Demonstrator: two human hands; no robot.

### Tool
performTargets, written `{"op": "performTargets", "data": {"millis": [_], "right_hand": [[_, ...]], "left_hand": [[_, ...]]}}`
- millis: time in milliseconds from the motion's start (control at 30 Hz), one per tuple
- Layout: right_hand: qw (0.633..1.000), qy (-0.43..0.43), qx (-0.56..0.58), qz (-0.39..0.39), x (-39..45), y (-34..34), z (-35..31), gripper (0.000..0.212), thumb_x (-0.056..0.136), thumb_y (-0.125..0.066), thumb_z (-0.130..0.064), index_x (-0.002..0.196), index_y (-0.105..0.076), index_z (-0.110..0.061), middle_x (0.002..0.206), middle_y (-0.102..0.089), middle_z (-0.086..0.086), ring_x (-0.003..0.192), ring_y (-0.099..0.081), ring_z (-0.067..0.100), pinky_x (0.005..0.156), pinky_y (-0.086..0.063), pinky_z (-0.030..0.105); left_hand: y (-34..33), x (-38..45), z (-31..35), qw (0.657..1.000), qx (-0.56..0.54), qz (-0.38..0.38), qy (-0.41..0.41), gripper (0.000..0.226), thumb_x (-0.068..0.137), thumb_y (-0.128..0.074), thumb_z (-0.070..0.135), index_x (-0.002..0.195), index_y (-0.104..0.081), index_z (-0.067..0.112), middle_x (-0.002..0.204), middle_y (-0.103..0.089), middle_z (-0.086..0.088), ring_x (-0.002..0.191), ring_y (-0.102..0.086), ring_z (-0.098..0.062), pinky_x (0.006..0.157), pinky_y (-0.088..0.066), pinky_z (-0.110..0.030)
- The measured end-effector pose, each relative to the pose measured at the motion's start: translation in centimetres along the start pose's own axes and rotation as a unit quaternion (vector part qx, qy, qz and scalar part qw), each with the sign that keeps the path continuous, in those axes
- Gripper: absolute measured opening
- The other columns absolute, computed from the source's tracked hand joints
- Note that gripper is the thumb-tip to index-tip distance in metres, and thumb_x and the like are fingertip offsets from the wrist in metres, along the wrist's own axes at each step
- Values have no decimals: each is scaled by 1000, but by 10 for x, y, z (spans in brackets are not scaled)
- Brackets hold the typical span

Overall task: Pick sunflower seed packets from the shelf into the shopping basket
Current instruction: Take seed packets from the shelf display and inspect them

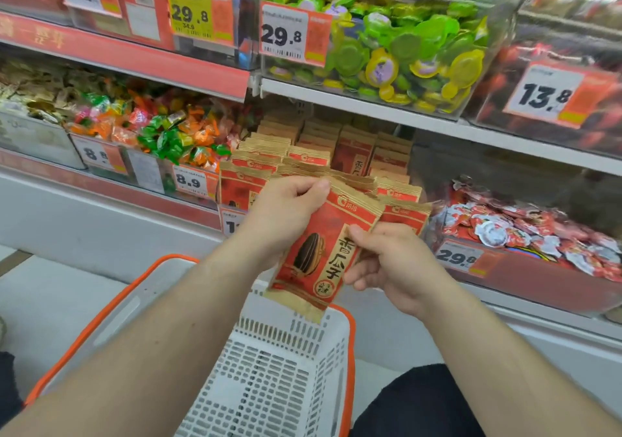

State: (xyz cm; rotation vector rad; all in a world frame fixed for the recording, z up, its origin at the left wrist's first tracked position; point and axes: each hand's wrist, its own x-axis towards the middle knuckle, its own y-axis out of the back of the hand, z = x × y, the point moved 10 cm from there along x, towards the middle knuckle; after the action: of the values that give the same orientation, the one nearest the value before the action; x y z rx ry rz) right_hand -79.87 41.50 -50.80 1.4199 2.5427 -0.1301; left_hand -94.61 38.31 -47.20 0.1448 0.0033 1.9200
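Note:
A red and tan sunflower seed packet [323, 245] hangs tilted in front of the shelf, just above the far rim of the white shopping basket [269, 369]. My left hand [286, 211] grips its upper left edge, with more packet tops fanned out behind it. My right hand [387, 261] pinches the packet's right side, thumb on the front. Rows of the same packets [319, 147] stand upright on the shelf behind.
The basket has orange handles [101, 315] and stands on the floor below the shelf. Bins of wrapped sweets [151, 127] sit left of the packets, red-and-white snacks [525, 231] right, green jelly cups [404, 49] above. Price tags line the shelf edges.

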Motion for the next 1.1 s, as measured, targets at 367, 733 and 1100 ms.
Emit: {"op": "performTargets", "data": {"millis": [367, 733, 1100], "right_hand": [[902, 114, 405, 100, 1, 70, -62, 22, 104, -44, -25, 104, -63, -13, 81, -75, 8, 74, -75, 23, 63, -62, 29], [977, 189, -33, 92, 67, 82, -114, 13, 99, -56, -15, 99, -66, -6, 107, -73, 10, 97, -73, 23, 89, -57, 35], [952, 96, -279, 81, 157, 85, -93, 15, 96, -63, -25, 92, -74, -16, 87, -76, 9, 85, -73, 21, 87, -58, 43]], "left_hand": [[6, 77, 68, 916, 382, 40, -116, 41, 84, -52, 16, 121, -68, 26, 121, -69, 3, 118, -59, -22, 101, -46, -34], [-52, 89, 9, 769, 576, -273, -40, 87, 69, -53, 67, 150, -34, 40, 154, -42, 9, 136, -41, -19, 112, -31, -44], [-62, 91, 5, 761, 564, -316, -48, 75, 77, -72, 37, 143, -36, 36, 123, -51, 16, 101, -56, -11, 88, -53, -37]]}}
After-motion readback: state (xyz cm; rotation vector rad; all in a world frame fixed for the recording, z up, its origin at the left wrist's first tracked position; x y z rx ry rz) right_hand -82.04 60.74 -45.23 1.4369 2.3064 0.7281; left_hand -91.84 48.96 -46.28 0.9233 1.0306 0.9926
